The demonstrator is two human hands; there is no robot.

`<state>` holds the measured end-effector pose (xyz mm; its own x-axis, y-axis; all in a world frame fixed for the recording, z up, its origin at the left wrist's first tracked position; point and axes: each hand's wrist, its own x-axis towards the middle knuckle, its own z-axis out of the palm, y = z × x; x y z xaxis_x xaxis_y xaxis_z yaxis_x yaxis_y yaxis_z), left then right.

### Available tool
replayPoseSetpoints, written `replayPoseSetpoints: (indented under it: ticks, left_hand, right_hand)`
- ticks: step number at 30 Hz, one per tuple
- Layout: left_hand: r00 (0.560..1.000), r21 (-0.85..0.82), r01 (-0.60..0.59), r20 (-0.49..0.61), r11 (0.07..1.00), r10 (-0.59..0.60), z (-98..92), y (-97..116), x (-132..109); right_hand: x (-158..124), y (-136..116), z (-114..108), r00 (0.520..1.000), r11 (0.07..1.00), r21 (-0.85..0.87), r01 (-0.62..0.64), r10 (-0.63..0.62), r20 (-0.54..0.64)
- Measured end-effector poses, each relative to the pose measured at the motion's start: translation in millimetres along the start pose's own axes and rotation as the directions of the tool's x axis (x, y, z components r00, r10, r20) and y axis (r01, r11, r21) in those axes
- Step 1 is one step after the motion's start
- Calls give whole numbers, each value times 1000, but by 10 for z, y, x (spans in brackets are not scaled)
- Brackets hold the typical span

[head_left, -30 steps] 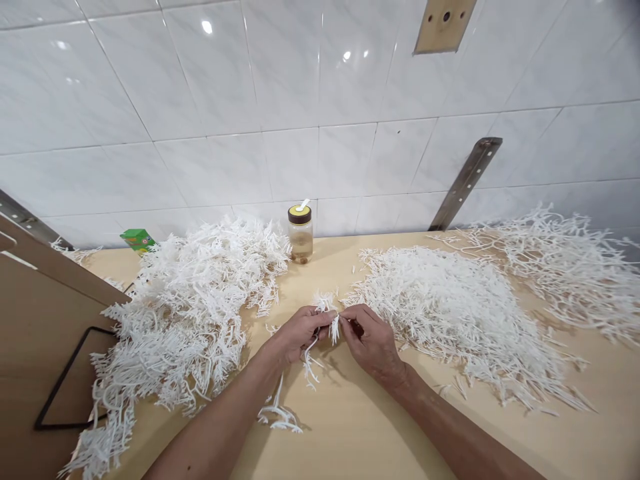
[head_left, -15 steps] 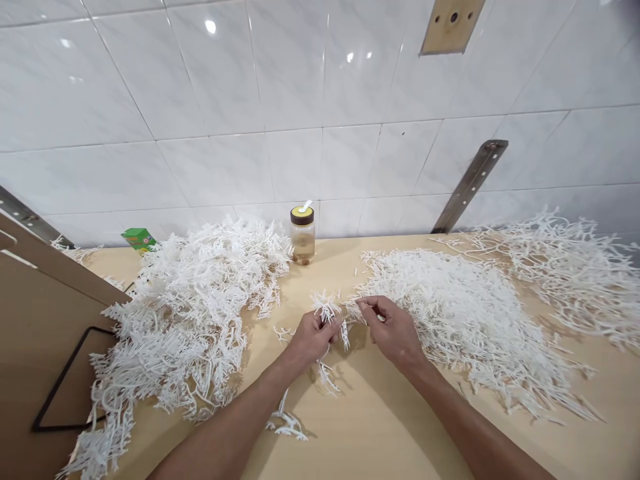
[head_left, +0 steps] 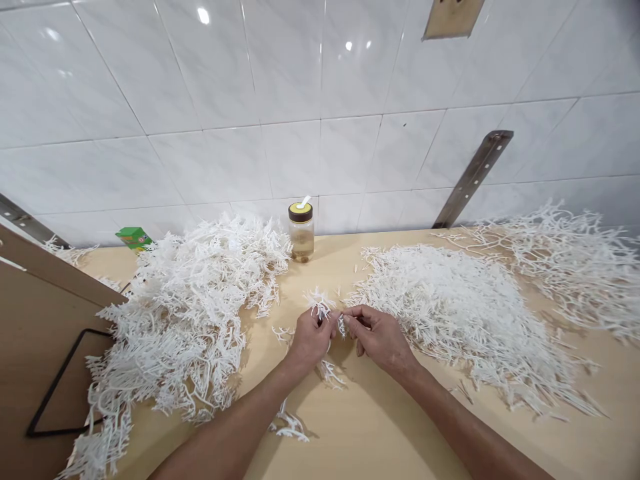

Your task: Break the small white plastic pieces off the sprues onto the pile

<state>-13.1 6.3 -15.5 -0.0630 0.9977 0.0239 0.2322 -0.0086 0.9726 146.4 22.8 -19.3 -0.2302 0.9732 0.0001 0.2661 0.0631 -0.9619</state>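
Observation:
My left hand (head_left: 310, 340) is closed round a small white branched plastic sprig (head_left: 320, 303), whose tips stick up above my fingers. My right hand (head_left: 377, 337) pinches a thin white piece right beside it, and the fingertips of the two hands almost meet. Both hands hover over the light wooden table (head_left: 380, 427). A large heap of white branched pieces (head_left: 190, 300) lies to the left of my hands. A flatter heap of thin white pieces (head_left: 450, 307) lies to the right. A few loose sprigs (head_left: 290, 427) rest under my left forearm.
A clear jar with a dark lid and a white spoon (head_left: 301, 231) stands by the tiled wall. A green box (head_left: 134, 238) sits at the back left. A brown board with a black frame (head_left: 55, 380) covers the left side. A third white heap (head_left: 565, 260) lies at the far right.
My right hand reached out to the heap on the right, then came back to my left hand with a thin piece. My left hand kept hold of its sprig.

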Motion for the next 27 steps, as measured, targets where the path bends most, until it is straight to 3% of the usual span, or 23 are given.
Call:
replayPoseSetpoints:
  ticks: [7,16,23,27]
  left_hand:
    - [996,50,-15,-90,999,20,26,-16,-17]
    - [998,3,-16,-59,1000,17,40,-31,-17]
    - [999,46,-28,-45,999,30,35,-15,-25]
    - [997,52,-39,68,998,36,-7,17,-16]
  right_hand:
    - [-24,5,32,963,950,-221,222,-250,-105]
    - [-25,43,93,995,992,-81,93,-95,-23]
    - [-4,52,41,970,930,-280,240,-239,37]
    - [11,28,-25,961,897,-345,277,-265,81]
